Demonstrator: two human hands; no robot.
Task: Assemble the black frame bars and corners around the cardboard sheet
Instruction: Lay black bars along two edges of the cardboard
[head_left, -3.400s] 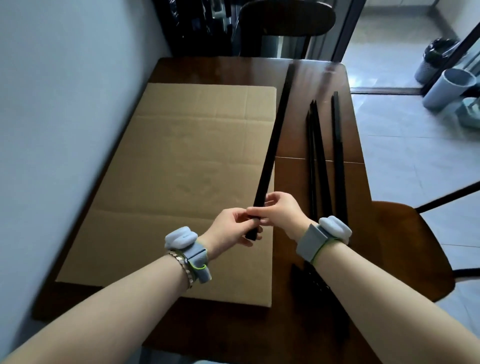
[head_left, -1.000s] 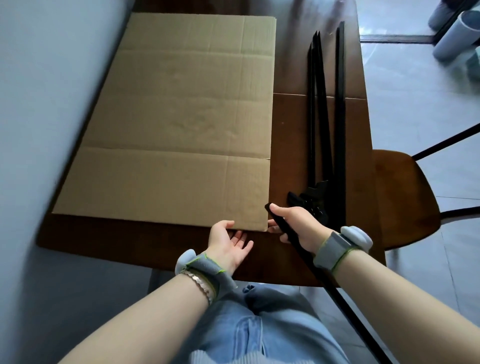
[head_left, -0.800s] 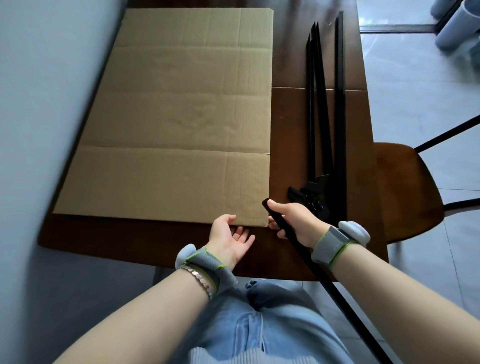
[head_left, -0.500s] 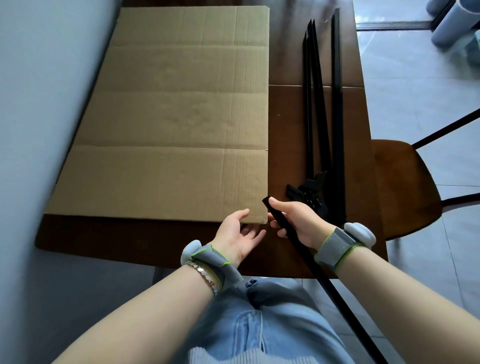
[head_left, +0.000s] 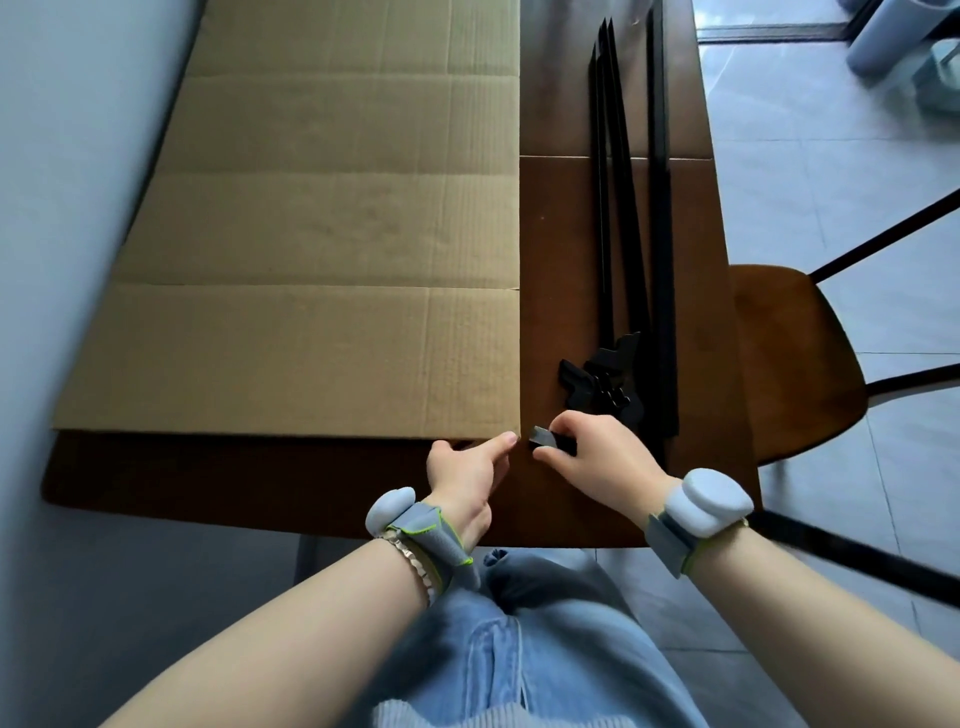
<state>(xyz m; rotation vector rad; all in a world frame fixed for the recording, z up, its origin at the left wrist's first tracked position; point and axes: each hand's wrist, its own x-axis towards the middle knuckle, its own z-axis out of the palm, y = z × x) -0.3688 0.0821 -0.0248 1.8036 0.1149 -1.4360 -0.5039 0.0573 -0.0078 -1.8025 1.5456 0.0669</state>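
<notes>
Since 0.5 s ago: L hand (head_left: 464, 475) rolled from palm-up to knuckles-up, index now stretched out to the near-R corner of the cardboard sheet (head_left: 311, 322). Black bar (head_left: 558, 442) swung flatter, tail now run out R past the counter front instead of down beside the lap.

Nearest: blue jeans (head_left: 519, 649) at frame bottom, both forearms w/ grey wrist bands (head_left: 698, 501).

L hand: index straight, tip touching the sheet's corner, thumb laid at the near edge. Other fingers hidden, so any grip on the sheet can't be told.

R hand (head_left: 602, 457): fingers curled round the bar close to its end, thumb on the near side. Bar end held just R of the sheet corner, small gap seen between them. Rest of bar hidden under the wrist, then seen again low R over the floor (head_left: 831, 182).

Sheet laid flat on the dark wood counter (head_left: 561, 234), L side along the wall (head_left: 62, 208), near edge set back from the counter front, far end cut off at frame top.

Just beyond R hand: black corner pieces (head_left: 597, 379) heaped, touching the near ends of the spare bars (head_left: 657, 208). Those are laid lengthwise on the counter's R strip, apart from the sheet; exact count can't be told.

Further R: wood chair seat (head_left: 789, 353) on grey tiles.
</notes>
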